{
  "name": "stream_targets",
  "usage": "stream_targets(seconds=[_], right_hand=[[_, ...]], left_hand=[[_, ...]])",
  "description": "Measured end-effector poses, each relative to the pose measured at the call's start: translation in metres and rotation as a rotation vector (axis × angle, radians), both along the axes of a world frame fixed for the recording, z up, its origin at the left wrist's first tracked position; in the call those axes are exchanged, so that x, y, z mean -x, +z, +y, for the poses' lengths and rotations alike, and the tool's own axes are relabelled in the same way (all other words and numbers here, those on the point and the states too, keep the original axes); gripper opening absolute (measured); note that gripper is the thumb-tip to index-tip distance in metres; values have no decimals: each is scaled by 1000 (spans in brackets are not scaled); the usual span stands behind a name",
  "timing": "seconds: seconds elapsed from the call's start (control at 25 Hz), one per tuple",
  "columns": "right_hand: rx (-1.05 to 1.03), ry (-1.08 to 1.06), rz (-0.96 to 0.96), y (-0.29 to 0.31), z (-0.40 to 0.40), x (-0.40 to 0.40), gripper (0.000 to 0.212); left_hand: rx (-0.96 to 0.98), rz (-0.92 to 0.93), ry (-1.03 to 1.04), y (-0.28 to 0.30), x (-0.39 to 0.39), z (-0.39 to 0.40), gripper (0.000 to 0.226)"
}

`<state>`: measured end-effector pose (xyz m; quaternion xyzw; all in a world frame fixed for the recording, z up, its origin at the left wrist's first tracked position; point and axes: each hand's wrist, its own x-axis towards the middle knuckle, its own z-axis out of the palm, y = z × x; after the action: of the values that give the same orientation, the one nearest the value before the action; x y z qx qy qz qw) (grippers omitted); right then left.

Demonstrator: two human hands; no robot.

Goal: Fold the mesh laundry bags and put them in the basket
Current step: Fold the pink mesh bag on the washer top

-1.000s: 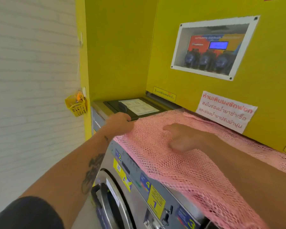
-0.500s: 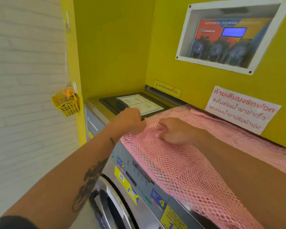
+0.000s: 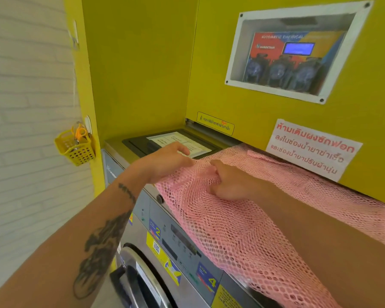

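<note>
A pink mesh laundry bag [image 3: 238,236] lies spread over the top of a silver washing machine [image 3: 182,252] and hangs over its control panel. My left hand [image 3: 167,161] pinches the bag's left end between thumb and fingers. My right hand [image 3: 229,181] is clenched on a bunch of the mesh just right of it, and the net puckers around the fist. The bag runs on to the right past the frame edge. No laundry basket for the bags is in view.
A small yellow perforated basket [image 3: 76,147] holding orange scissors hangs on the white brick wall at left. A dark detergent drawer lid [image 3: 142,143] sits behind my hands. Yellow wall panels carry a warning sign [image 3: 313,150] and a windowed chemical dispenser [image 3: 293,56].
My right hand went from flat on the mesh to a fist gripping it. My left hand slid right onto the bag's end and pinched it. The mesh has bunched up between the hands.
</note>
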<state>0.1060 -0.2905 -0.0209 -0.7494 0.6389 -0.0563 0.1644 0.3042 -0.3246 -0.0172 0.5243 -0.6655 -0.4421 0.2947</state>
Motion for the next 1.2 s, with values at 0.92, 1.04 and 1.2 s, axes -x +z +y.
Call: stream_targets(seconds=[0.92,1.04,1.2], right_hand=[[340,-140,120,12,-44,-33,19],[211,-99,70,16,-41,-23,33],[114,-110,159,10,-36,14,55]], left_hand=[[296,-424,52,-2,-32,1,8],[316,-860,87,-8,-31,0,22],[649,-760,121,-17,16,18,31]])
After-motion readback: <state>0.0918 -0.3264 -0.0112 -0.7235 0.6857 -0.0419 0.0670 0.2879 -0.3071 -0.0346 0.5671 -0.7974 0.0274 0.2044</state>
